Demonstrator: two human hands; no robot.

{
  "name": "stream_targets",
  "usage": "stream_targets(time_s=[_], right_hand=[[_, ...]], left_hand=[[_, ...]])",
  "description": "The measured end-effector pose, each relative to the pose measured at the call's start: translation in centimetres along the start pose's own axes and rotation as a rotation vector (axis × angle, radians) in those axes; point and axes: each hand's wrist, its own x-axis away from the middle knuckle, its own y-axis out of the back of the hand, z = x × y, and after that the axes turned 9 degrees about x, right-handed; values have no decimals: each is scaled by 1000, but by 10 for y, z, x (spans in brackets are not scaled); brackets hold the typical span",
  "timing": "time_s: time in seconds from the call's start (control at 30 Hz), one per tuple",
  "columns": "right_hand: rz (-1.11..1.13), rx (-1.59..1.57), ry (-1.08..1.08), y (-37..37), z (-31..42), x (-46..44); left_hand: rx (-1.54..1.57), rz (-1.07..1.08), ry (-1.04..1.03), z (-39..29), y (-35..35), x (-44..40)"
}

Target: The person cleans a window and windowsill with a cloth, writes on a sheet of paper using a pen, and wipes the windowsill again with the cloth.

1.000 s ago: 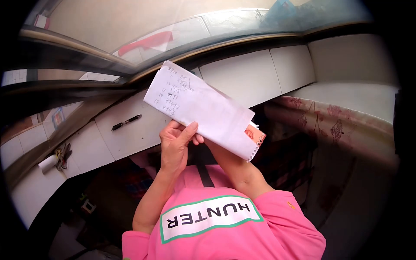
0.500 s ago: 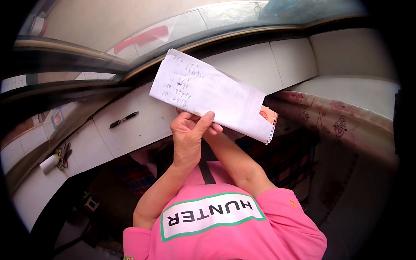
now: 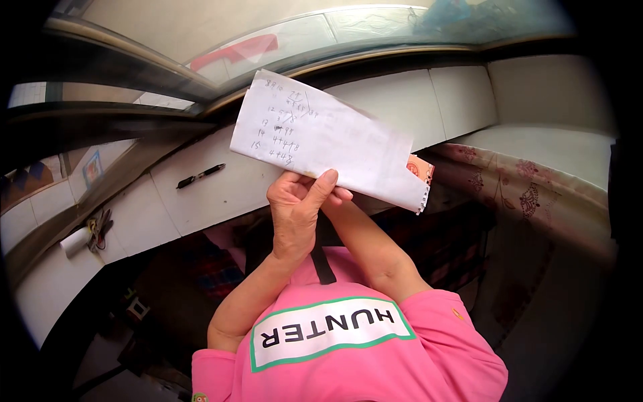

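A white notepad (image 3: 348, 144) with handwritten numbers on its left part is held up, tilted down to the right. Its right end has a ragged, punched edge, and a bit of an orange-red printed sheet (image 3: 420, 167) shows behind it. My left hand (image 3: 298, 208) grips the lower edge, thumb on the written face and fingers curled below. My right forearm (image 3: 372, 251) crosses behind the left wrist. The right hand itself is hidden behind the notepad and left hand, so its fingers cannot be made out.
A black pen (image 3: 201, 175) lies on the white tiled ledge (image 3: 234, 191). Farther left are a white roll (image 3: 76, 242) and a dark bundle (image 3: 100, 230). A window frame (image 3: 281, 75) runs behind the ledge. A patterned curtain (image 3: 509, 177) hangs at the right.
The view has shifted slightly, so the pen and ledge appear a little farther right. The notepad and my left hand keep nearly the same pose.
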Motion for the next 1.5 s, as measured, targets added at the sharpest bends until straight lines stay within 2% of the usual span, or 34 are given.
stream_targets(time_s=[0.7, 1.13, 1.5], right_hand=[[1, 210, 110, 26, -4, -6], [24, 373, 201, 15, 12, 0], [54, 446, 254, 8, 13, 2]], left_hand=[[42, 20, -61, 1, -1, 9], [1, 13, -62, 7, -8, 11], [43, -23, 4, 57, -8, -24]])
